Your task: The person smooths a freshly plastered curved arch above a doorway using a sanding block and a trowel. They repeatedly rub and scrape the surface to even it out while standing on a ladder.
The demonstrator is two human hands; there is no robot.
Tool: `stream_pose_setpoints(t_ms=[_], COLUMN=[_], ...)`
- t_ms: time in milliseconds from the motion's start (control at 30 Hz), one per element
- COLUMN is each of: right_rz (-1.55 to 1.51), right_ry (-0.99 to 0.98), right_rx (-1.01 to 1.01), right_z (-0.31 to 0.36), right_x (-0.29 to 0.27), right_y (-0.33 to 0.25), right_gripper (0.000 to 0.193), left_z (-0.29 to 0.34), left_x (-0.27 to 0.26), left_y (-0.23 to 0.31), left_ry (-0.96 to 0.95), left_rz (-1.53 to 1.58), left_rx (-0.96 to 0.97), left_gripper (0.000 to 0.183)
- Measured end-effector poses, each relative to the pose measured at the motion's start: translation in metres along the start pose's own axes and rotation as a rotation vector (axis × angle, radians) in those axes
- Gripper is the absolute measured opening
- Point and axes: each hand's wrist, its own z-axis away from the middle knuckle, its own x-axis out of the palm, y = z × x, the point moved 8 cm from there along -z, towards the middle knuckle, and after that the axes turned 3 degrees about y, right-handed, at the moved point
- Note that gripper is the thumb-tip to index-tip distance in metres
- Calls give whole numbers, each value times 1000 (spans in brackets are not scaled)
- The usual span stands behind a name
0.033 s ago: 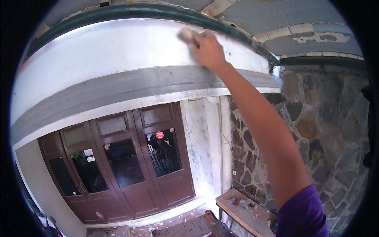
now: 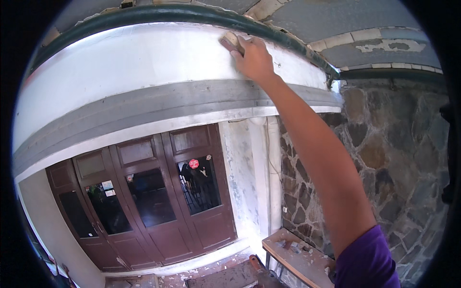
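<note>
My right hand [image 2: 253,58] reaches far up, the arm in a purple sleeve stretched out from the lower right. Its fingers are closed on a small tan block [image 2: 229,38], which it presses flat against the white painted wall band [image 2: 144,62], just under the dark green trim [image 2: 158,12] at the top. My left hand is not in view.
A grey band [image 2: 158,103] runs below the white one. Beneath it are brown wooden doors with glass panes [image 2: 149,197], a white pipe [image 2: 273,168] and a rough stone wall [image 2: 384,158] on the right. A wooden bench strewn with rubble [image 2: 297,254] stands below.
</note>
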Motion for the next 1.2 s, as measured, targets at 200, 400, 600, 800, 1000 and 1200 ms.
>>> stream_pose_setpoints(t_ms=[200,400,600,800,1000,1200], right_rz=[-53,-113,-92,-162,-232,-310], right_ry=[-117,-106,-69,-2,6,-130], right_rx=[-216,-326,-128,-54,31,-227], right_z=[-1,14,6,-1,-4,-7], right_x=[17,22,22,19,19,32], right_y=[-24,-53,-48,-53,-72,-110], right_gripper=[45,47,47,42,47,40], left_z=[-6,-10,-15,-18,-17,-21], left_x=[-8,-5,-6,-23,-36,-39], left_y=[-5,-7,-11,-17,-18,-17], left_ry=[49,108,130,-8,-56,-11], left_rz=[-132,-158,-117,-63,-89,-93], left_rx=[-72,-80,-50,-317,-576,-579], left_gripper=[75,76,76,70,86,69])
